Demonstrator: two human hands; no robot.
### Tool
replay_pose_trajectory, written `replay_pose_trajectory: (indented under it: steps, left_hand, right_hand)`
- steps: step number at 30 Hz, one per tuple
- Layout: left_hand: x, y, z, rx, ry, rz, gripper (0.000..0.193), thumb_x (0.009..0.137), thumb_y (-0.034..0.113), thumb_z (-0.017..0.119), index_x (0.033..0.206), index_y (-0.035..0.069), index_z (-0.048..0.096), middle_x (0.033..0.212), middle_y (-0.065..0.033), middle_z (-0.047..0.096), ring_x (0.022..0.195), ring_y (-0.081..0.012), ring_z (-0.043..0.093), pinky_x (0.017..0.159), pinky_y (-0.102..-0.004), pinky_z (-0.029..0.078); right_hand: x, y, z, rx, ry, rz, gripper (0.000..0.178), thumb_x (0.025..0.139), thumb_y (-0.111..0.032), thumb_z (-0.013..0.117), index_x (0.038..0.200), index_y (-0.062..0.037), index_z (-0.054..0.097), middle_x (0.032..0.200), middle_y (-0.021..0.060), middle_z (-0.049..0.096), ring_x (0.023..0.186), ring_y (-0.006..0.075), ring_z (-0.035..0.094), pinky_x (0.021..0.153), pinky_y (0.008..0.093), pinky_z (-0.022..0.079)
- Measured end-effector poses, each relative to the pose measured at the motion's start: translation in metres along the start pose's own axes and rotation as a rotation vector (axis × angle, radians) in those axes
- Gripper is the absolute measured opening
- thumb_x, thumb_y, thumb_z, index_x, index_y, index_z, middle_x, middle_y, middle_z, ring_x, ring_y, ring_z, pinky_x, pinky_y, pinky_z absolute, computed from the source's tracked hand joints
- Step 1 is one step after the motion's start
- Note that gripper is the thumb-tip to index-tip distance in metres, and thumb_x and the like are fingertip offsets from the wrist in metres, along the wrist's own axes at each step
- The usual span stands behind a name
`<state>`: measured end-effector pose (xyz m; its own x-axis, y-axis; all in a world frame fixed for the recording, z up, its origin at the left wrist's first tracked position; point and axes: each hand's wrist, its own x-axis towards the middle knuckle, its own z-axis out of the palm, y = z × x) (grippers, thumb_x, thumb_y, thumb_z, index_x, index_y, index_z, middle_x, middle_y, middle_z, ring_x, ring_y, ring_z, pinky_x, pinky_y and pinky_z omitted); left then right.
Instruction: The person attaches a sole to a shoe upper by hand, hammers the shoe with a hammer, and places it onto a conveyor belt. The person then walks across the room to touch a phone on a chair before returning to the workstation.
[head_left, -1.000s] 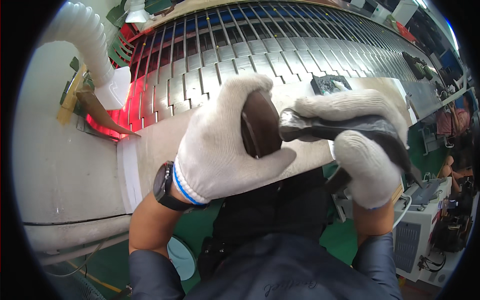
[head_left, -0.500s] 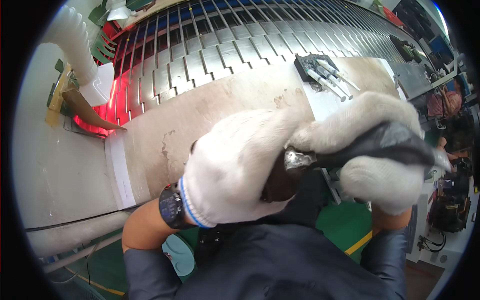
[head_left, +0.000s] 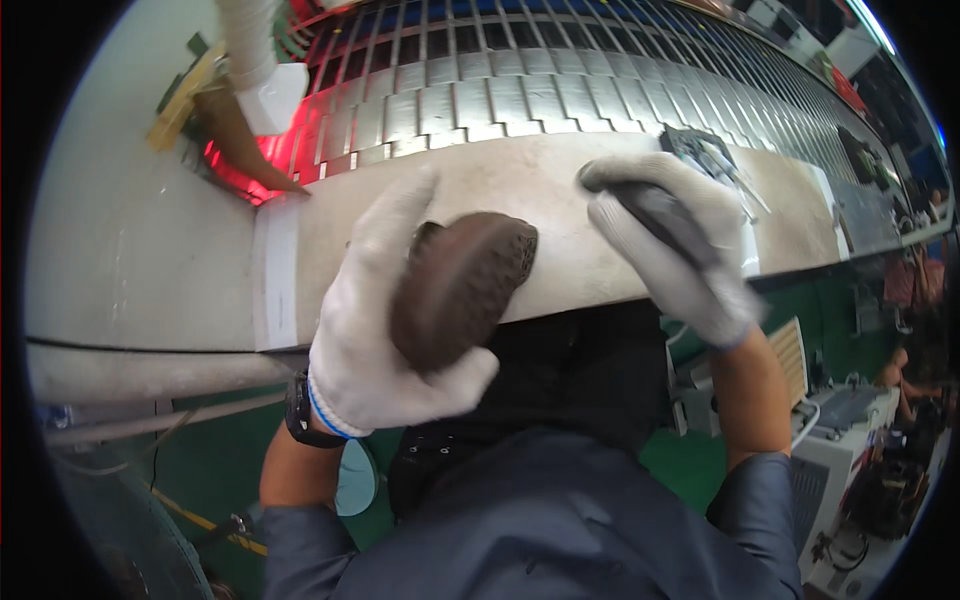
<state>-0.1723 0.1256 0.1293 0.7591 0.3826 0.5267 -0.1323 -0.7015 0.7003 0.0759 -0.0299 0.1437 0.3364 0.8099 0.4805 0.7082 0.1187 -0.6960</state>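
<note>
My left hand [head_left: 362, 335], in a white knit glove, holds a small brown shoe [head_left: 462, 285] over the near edge of the worktop. Its lugged sole faces me, blurred by motion; thumb and fingers lie along its two sides. To the right, my gloved right hand [head_left: 690, 215] is wrapped round a long dark grey thing [head_left: 655, 210] with a rounded end, whose kind I cannot make out. The two held things are apart, both raised above the worktop [head_left: 560, 230]. Beyond my right hand, several slim white-and-dark tube-like tools [head_left: 728, 165] lean on a black block [head_left: 682, 140].
A slatted metal conveyor [head_left: 520, 95] runs along the far side. At the left, a white hose nozzle [head_left: 272, 100] hangs beside a brown curved flap [head_left: 235, 140], near red light. A pale round stool [head_left: 357, 478] stands below. Machines [head_left: 850, 430] and another person are at right.
My hands have moved apart; earlier the dark thing met the brown shoe. The left hand has turned the shoe so its sole shows. The whole view has shifted.
</note>
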Motion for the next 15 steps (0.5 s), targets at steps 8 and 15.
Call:
replay_pose_trajectory:
  steps: [8,15]
  left_hand:
    - [-0.07,-0.056,-0.009,-0.944,0.833,-0.286,0.053,0.108,0.032,0.066,0.145,-0.005,0.056,0.139,-0.0257,0.067,0.127,-0.0385,0.068,0.111,-0.0538,0.056]
    - [-0.068,-0.075,0.02,-1.685,0.6,-0.363,0.062,0.102,0.059,0.063,0.13,0.004,0.067,0.118,-0.0194,0.077,0.105,-0.0376,0.075,0.098,-0.0538,0.06]
  right_hand:
    - [-0.048,0.037,0.061,-0.245,-0.054,0.035,0.039,0.091,-0.006,0.071,0.13,0.001,0.07,0.142,0.0273,0.068,0.125,0.043,0.07,0.109,0.045,0.055]
    - [-0.137,-0.002,0.115,1.448,-0.05,0.942,0.113,0.101,-0.081,0.051,0.162,0.0125,0.037,0.156,0.0329,0.055,0.135,0.0441,0.065,0.111,0.0578,0.055]
